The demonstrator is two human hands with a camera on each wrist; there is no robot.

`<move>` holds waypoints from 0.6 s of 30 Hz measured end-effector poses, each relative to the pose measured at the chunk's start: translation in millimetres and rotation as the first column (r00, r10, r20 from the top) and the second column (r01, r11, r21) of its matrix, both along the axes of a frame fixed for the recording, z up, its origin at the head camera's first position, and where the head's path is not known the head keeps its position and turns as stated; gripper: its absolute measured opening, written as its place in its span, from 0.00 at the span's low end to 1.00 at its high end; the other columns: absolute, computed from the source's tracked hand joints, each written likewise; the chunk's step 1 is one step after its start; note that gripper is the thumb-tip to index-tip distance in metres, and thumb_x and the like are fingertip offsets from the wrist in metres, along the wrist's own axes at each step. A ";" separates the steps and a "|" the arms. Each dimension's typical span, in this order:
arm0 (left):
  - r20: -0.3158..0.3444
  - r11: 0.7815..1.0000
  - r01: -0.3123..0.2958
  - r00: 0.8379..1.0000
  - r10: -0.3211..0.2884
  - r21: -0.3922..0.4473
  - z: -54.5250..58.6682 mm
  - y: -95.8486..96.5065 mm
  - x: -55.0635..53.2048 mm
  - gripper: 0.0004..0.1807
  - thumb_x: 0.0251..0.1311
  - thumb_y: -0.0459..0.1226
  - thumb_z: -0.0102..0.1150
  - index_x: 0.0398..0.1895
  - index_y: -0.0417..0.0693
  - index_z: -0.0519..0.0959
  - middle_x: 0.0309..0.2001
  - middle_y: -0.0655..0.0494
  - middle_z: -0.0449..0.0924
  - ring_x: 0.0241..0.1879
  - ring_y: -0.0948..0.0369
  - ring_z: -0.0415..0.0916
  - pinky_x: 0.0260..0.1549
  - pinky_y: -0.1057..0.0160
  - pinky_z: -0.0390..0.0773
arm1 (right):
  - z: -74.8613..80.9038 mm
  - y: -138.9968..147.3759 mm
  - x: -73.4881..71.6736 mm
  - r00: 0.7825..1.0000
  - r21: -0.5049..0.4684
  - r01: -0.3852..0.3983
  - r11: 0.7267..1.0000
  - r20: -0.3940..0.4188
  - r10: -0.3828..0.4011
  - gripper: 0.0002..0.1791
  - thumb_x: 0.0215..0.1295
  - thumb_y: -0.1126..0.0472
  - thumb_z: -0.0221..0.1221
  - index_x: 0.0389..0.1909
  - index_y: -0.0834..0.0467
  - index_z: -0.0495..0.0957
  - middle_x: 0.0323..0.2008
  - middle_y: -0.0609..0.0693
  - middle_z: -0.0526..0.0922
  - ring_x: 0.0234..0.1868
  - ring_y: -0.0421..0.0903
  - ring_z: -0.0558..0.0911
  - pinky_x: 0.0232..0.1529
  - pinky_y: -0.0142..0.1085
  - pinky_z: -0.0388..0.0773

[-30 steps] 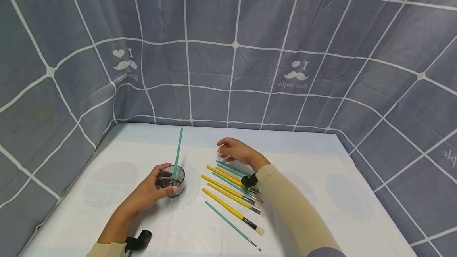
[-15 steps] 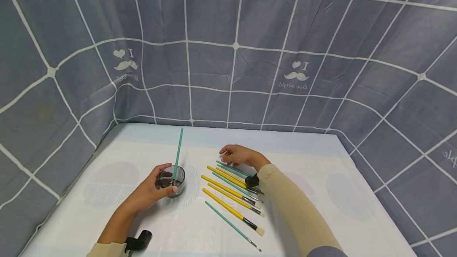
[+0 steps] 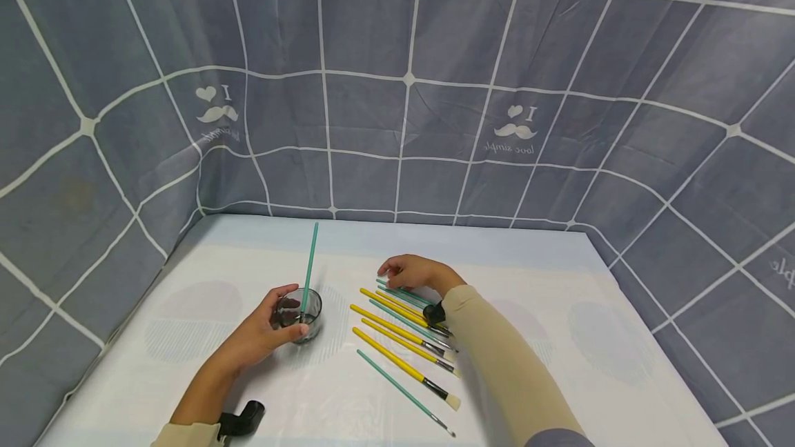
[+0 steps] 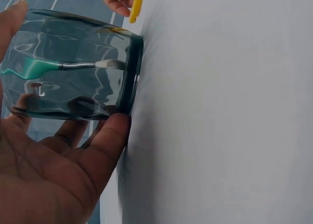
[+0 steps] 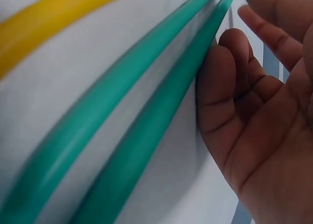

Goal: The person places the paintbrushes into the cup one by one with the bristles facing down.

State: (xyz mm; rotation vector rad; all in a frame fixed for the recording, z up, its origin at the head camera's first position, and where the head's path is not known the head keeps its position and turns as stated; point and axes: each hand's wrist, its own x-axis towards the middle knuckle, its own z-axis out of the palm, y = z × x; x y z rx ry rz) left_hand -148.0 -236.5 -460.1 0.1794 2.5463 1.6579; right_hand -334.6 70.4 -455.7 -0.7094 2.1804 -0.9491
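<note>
My left hand (image 3: 263,333) holds a clear drinking glass (image 3: 316,319) around its side, thumb on the near wall. Inside it leans one teal paintbrush (image 3: 311,261); the left wrist view shows its bristle end (image 4: 110,64) down near the base. Over the far end of a row of paintbrushes is my right hand (image 3: 419,273), its fingers loosely bent. In the right wrist view the fingertips (image 5: 218,65) are right beside the outermost teal paintbrush (image 5: 156,121); whether they touch it I cannot tell. A second teal paintbrush (image 5: 98,101) lies alongside.
Several yellow and teal paintbrushes lie side by side, such as a thick yellow one (image 3: 391,357) and a thin teal one (image 3: 397,386) nearest me. The white-covered table (image 3: 205,254) meets a grey checked curtain (image 3: 373,116) at the back and sides.
My right hand has come down toward the teal brush handles, and its fingers have drawn closer to them. The left hand, the glass and the brush in it stay put.
</note>
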 end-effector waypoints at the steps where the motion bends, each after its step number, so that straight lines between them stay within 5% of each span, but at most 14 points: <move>1: 0.002 1.000 0.000 1.000 0.000 0.003 0.3 0.1 0.1 0.45 0.60 0.41 0.70 0.75 0.47 0.54 0.62 0.40 0.69 0.59 0.46 0.70 0.54 0.46 0.68 | -0.4 -0.7 -0.1 1.000 0.012 -0.010 1.000 -0.017 0.010 0.15 0.70 0.66 0.59 0.56 0.57 0.78 0.33 0.49 0.73 0.26 0.43 0.67 0.32 0.34 0.68; 7: 0.015 1.000 -0.002 1.000 0.002 0.008 2.2 0.6 1.2 0.45 0.60 0.41 0.70 0.75 0.47 0.54 0.63 0.39 0.68 0.60 0.45 0.71 0.54 0.45 0.69 | -0.9 -5.0 -0.7 0.992 0.084 -0.037 0.996 -0.116 0.047 0.14 0.69 0.68 0.58 0.53 0.56 0.81 0.31 0.47 0.72 0.30 0.42 0.68 0.35 0.34 0.66; 18: 0.014 1.000 -0.003 1.000 0.004 -0.010 1.5 -0.3 0.3 0.45 0.60 0.42 0.69 0.75 0.49 0.53 0.63 0.39 0.68 0.60 0.45 0.70 0.54 0.44 0.68 | -0.1 -8.1 2.5 0.984 0.120 -0.016 0.993 -0.172 0.037 0.15 0.67 0.69 0.59 0.51 0.52 0.81 0.34 0.48 0.72 0.33 0.43 0.68 0.37 0.36 0.66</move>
